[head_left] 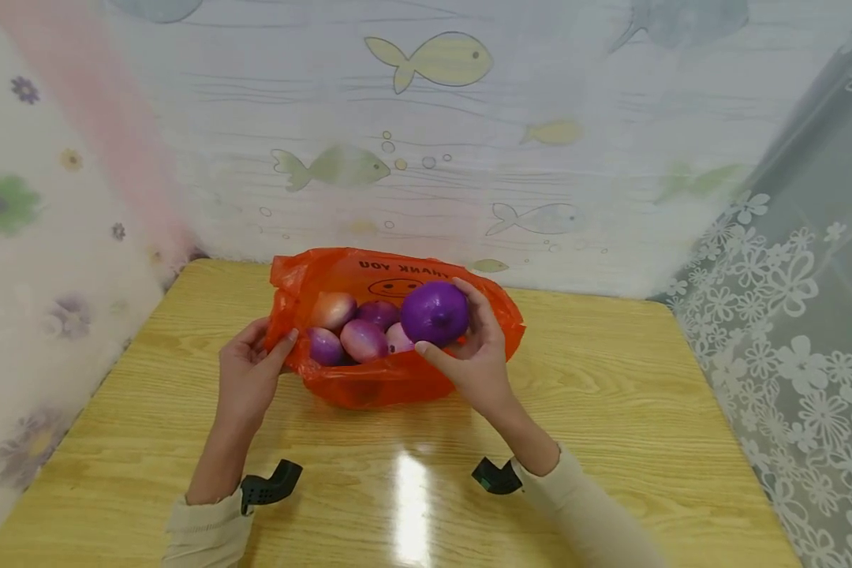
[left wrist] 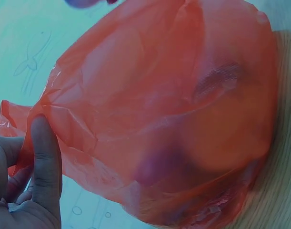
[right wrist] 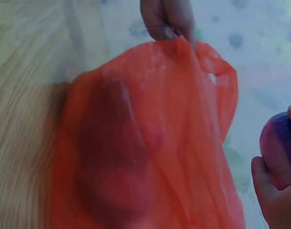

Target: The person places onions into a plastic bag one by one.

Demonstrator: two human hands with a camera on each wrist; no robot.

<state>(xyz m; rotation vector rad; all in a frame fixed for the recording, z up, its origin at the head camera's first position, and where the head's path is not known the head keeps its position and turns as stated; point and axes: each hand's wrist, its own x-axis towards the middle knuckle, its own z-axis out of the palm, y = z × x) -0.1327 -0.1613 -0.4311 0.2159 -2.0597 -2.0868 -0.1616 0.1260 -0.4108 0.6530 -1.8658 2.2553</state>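
Observation:
An orange-red plastic bag (head_left: 379, 386) lies on the table with its mouth spread toward me, "THANK YOU" and a smiley printed inside. Several glossy purple-and-pink onions (head_left: 364, 341) rest in it. At the bag's left edge, my left hand (head_left: 244, 371) pinches the film between thumb and fingers; the left wrist view shows this thumb (left wrist: 46, 162) pressed on the plastic. My right hand (head_left: 484, 363) holds a round purple onion (head_left: 429, 312) over the right part of the opening. In the right wrist view, that onion (right wrist: 277, 152) is partly cut off by the frame edge.
The wood-grain table (head_left: 589, 410) reaches out on both sides of the bag. A fish-print curtain (head_left: 426, 181) hangs close behind it, and a lace-patterned cloth (head_left: 802, 379) borders the right side. Black wrist mounts (head_left: 273, 483) sit at both cuffs.

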